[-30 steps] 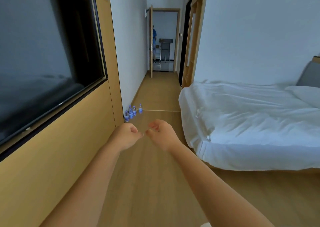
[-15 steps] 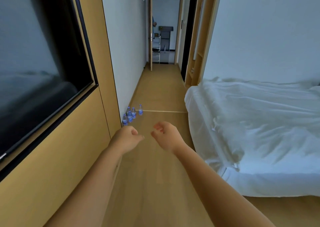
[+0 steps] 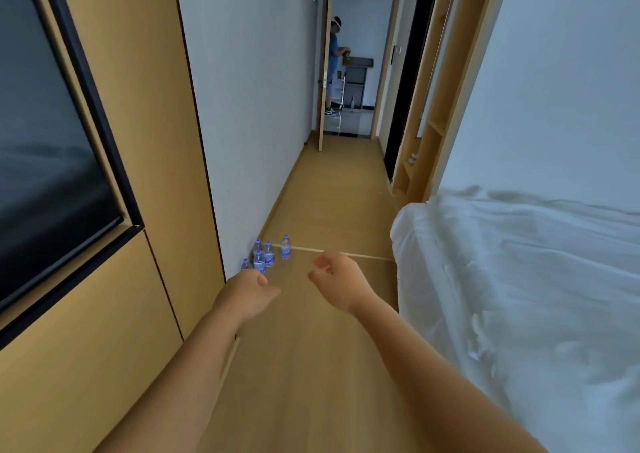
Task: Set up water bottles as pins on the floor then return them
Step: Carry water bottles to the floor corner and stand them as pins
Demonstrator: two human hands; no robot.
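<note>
Several small clear water bottles (image 3: 265, 254) with blue caps and labels stand upright on the wooden floor by the base of the white wall, one bottle (image 3: 285, 247) a little apart to the right. My left hand (image 3: 246, 292) is stretched forward just below the cluster, fingers loosely curled, holding nothing; it covers the lower part of the nearest bottle. My right hand (image 3: 337, 279) hovers to the right of the bottles, fingers relaxed and half curled, holding nothing. Neither hand touches a bottle.
A wood-panelled wall with a dark screen (image 3: 45, 148) runs along the left. A bed with white sheets (image 3: 519, 279) fills the right. The wooden floor (image 3: 311, 366) leads down a corridor to an open door (image 3: 325, 65), where a person in blue (image 3: 335, 54) stands.
The view has moved forward along the floor towards the bottles. Both hands stay stretched out in front and have drawn slightly apart. A person has come into sight at the far doorway.
</note>
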